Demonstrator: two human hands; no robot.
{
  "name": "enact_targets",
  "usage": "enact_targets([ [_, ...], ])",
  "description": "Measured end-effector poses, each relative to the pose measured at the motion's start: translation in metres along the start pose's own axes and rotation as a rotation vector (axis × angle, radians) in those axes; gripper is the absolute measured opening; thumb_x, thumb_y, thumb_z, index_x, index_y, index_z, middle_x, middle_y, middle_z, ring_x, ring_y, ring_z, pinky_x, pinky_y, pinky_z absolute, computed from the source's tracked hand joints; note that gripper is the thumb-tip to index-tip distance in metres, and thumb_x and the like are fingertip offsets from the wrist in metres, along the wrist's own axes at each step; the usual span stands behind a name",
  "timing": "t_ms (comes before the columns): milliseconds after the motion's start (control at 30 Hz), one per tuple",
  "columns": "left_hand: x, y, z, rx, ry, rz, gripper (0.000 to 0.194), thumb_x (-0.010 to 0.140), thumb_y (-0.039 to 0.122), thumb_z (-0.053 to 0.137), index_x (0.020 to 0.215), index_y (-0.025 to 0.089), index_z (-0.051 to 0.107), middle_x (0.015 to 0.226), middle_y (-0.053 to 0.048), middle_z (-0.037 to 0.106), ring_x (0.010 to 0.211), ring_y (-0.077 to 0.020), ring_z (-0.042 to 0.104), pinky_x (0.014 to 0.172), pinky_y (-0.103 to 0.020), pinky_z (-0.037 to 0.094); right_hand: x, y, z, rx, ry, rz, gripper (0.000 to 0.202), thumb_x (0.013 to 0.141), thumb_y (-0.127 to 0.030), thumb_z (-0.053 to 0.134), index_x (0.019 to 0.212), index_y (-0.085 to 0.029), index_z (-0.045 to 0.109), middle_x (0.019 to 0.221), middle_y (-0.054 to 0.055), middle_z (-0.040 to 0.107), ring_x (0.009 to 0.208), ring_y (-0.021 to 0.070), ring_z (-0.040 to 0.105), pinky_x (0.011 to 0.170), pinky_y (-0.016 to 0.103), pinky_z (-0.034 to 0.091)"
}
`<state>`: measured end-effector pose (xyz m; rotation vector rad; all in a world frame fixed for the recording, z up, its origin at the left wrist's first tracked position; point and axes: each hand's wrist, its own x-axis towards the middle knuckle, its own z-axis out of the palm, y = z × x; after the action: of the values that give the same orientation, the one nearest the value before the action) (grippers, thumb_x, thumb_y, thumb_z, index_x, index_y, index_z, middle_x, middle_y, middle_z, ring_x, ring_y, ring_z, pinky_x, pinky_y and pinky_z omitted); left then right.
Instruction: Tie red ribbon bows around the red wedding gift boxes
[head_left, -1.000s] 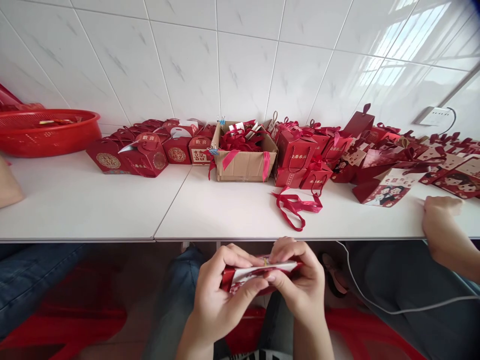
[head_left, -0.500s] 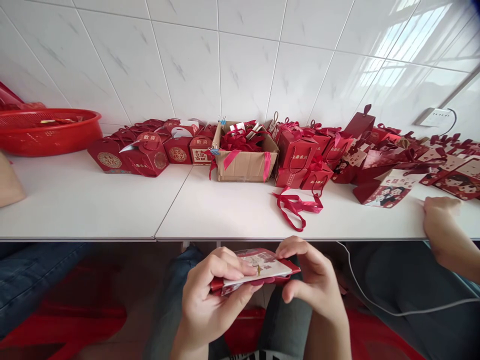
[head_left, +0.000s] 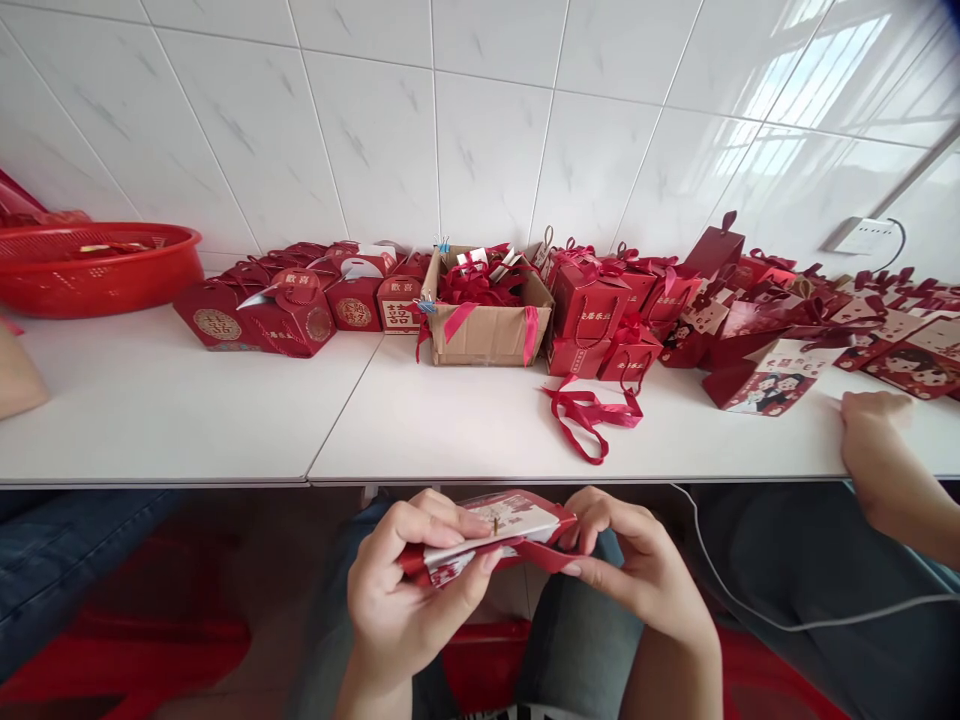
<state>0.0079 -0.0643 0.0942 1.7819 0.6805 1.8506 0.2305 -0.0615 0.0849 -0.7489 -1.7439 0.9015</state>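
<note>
Over my lap, in front of the table edge, I hold a flattened red-and-white gift box (head_left: 517, 518) with printed panels. My left hand (head_left: 412, 580) grips its left side, fingers on the white top panel and thumb underneath. A red flap at the box's right end is pinched between the thumb and fingers of my right hand (head_left: 637, 570). The flap stands a little apart from the white panel, leaving a dark gap. A small gold-coloured bit shows on the panel near my left fingertips. On the table beyond lies a loose loop of red ribbon (head_left: 592, 415).
A cardboard box (head_left: 487, 340) of red ribbons stands by the wall. Folded red gift boxes (head_left: 289, 315) are to its left, stacked boxes (head_left: 596, 300) to its right. A red plastic basket (head_left: 97, 285) sits far left. Another person's hand (head_left: 874, 425) rests at the right.
My right fingers have closed on the red flap and drawn it away from the white panel. The box has shifted slightly left. The things on the table stay put.
</note>
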Motion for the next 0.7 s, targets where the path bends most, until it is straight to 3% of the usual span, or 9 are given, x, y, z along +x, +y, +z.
enact_targets([
  [133, 0.002, -0.001, 0.000, 0.012, -0.006, -0.010, 0.031, 0.069, -0.003, 0.068, 0.083, 0.018, 0.051, 0.077, -0.002, 0.069, 0.071, -0.0151, 0.066, 0.065, -0.029, 0.055, -0.008, 0.004, -0.004, 0.112, 0.144, -0.036, 0.016, 0.078, -0.008, 0.069, 0.080, -0.020, 0.059, 0.074, 0.001, 0.062, 0.072, 0.0164, 0.059, 0.065, 0.030, 0.049],
  [367, 0.003, 0.001, 0.004, 0.012, -0.127, 0.076, 0.034, 0.065, -0.002, 0.072, 0.083, 0.018, 0.052, 0.075, -0.003, 0.070, 0.064, -0.0152, 0.067, 0.059, -0.028, 0.054, -0.009, -0.014, 0.011, 0.167, 0.506, -0.359, 0.005, 0.084, -0.017, 0.066, 0.084, -0.020, 0.062, 0.070, 0.002, 0.058, 0.067, 0.0177, 0.058, 0.060, 0.036, 0.050],
  [467, 0.003, 0.003, 0.005, 0.028, -0.176, 0.126, 0.035, 0.063, -0.003, 0.074, 0.083, 0.018, 0.053, 0.074, -0.003, 0.071, 0.065, -0.0160, 0.067, 0.059, -0.029, 0.056, -0.010, -0.031, 0.023, 0.194, 0.649, -0.412, 0.021, 0.083, -0.017, 0.068, 0.098, -0.027, 0.057, 0.067, -0.003, 0.060, 0.055, 0.0140, 0.054, 0.050, 0.032, 0.048],
  [567, 0.005, 0.006, 0.006, 0.012, -0.183, 0.159, 0.034, 0.064, -0.003, 0.074, 0.083, 0.017, 0.054, 0.074, -0.003, 0.071, 0.066, -0.0162, 0.068, 0.060, -0.031, 0.058, -0.012, -0.039, 0.030, 0.121, 0.681, -0.492, 0.036, 0.083, -0.010, 0.066, 0.106, -0.035, 0.054, 0.072, -0.006, 0.063, 0.047, 0.0105, 0.053, 0.042, 0.028, 0.045],
  [700, 0.010, 0.011, 0.007, -0.019, -0.201, 0.183, 0.028, 0.068, -0.001, 0.073, 0.083, 0.015, 0.055, 0.073, -0.003, 0.072, 0.065, -0.0154, 0.067, 0.061, -0.031, 0.058, -0.012, -0.035, 0.030, 0.002, 0.727, -0.545, 0.030, 0.086, -0.008, 0.061, 0.104, -0.032, 0.065, 0.082, -0.003, 0.064, 0.050, 0.0093, 0.055, 0.037, 0.025, 0.041],
])
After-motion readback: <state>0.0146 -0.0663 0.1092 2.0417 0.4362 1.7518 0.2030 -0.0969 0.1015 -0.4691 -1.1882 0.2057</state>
